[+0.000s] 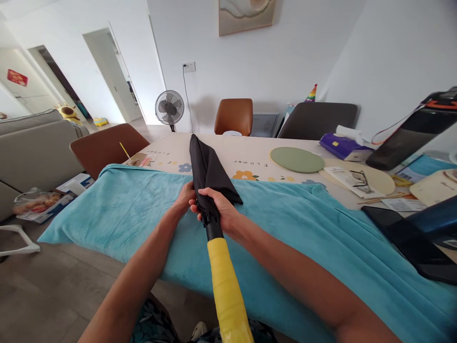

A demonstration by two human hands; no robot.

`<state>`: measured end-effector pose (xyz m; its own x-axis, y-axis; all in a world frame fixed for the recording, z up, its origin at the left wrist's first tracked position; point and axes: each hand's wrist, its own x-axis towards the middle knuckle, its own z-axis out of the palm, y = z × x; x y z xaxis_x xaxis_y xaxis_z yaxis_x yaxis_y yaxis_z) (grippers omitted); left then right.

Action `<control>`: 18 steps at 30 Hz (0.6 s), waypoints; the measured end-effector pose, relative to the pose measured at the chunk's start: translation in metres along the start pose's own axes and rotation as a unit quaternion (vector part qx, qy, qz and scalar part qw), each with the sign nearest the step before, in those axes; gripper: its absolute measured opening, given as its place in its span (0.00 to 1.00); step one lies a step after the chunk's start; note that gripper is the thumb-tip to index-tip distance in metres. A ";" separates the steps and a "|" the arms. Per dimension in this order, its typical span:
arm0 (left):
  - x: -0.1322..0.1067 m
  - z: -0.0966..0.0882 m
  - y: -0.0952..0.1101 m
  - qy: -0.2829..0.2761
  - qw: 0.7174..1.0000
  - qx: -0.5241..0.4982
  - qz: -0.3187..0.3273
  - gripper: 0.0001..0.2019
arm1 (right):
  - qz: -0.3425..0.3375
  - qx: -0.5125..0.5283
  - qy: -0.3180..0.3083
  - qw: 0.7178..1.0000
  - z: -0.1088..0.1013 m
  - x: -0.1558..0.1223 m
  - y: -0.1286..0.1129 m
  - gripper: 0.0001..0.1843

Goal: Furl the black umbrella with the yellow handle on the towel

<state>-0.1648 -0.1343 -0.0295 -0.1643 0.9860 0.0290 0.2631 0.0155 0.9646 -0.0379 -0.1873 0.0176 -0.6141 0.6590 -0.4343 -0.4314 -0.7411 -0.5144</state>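
Note:
A black folded umbrella (205,166) lies lengthwise over the table, its tip pointing away from me and a loose flap of fabric spread to the right. Its yellow-wrapped handle (227,288) reaches back toward my body. My right hand (219,206) is closed around the canopy's lower end, just above the handle. On the left side of the same part, my left hand (186,197) grips the fabric, with some of its fingers hidden behind the umbrella. Beneath both hands is a turquoise blanket (143,209) draped across the table's near edge.
To the right are a green oval mat (297,159), glasses (360,181), a purple tissue pack (344,145), a black bottle (410,131) and a dark tablet-like slab (410,243). Chairs, including a brown one (233,116), surround the table (221,145). A fan (169,108) stands behind.

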 end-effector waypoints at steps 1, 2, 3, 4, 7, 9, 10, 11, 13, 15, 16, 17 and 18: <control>-0.003 -0.003 0.003 0.004 1.000 -0.007 -0.005 0.03 | 0.002 -0.001 0.001 1.000 -0.001 0.001 -0.001 0.07; -0.007 -0.006 0.006 0.013 1.000 -0.023 -0.005 0.06 | 0.003 -0.002 0.000 1.000 -0.002 0.001 -0.001 0.07; -0.014 -0.009 0.009 0.027 0.999 -0.045 0.006 0.08 | 0.001 -0.005 -0.001 1.000 -0.002 0.002 -0.001 0.08; -0.024 -0.012 0.011 0.043 0.996 -0.068 0.024 0.10 | -0.001 -0.008 -0.003 1.000 -0.002 0.003 -0.001 0.08; -0.059 -0.019 0.014 0.060 0.991 -0.065 0.102 0.10 | -0.004 -0.020 0.002 1.000 -0.002 0.004 0.000 0.07; -0.082 -0.022 0.015 0.037 0.986 0.005 0.164 0.09 | 0.002 -0.021 0.017 1.000 -0.001 0.005 0.001 0.06; -0.091 -0.023 0.015 0.029 0.979 0.051 0.197 0.09 | 0.007 -0.020 0.024 0.999 0.000 0.005 0.002 0.07; -0.098 -0.023 0.015 0.027 0.966 0.101 0.235 0.08 | 0.013 -0.018 0.031 0.999 0.000 0.006 0.002 0.08; -0.106 -0.023 0.015 0.046 0.926 0.206 0.312 0.06 | 0.025 -0.014 0.037 0.999 0.001 0.006 0.004 0.10; -0.110 -0.023 0.014 0.068 0.876 0.293 0.376 0.05 | 0.030 -0.018 0.044 0.998 0.000 0.007 0.006 0.10; -0.111 -0.023 0.014 0.071 0.856 0.322 0.399 0.05 | 0.030 -0.020 0.048 0.998 0.000 0.008 0.007 0.10; -0.112 -0.023 0.014 0.071 0.842 0.338 0.414 0.05 | 0.028 -0.022 0.050 0.998 -0.001 0.008 0.008 0.10; -0.114 -0.024 0.014 0.066 0.837 0.342 0.423 0.05 | 0.026 -0.024 0.052 0.998 -0.001 0.008 0.008 0.10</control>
<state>-0.1648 -0.2507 -0.0135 0.2637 0.6656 0.6981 0.8133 -0.5426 0.2101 -0.0458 -0.1875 0.0087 -0.5614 0.6312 -0.5353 -0.3665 -0.7695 -0.5230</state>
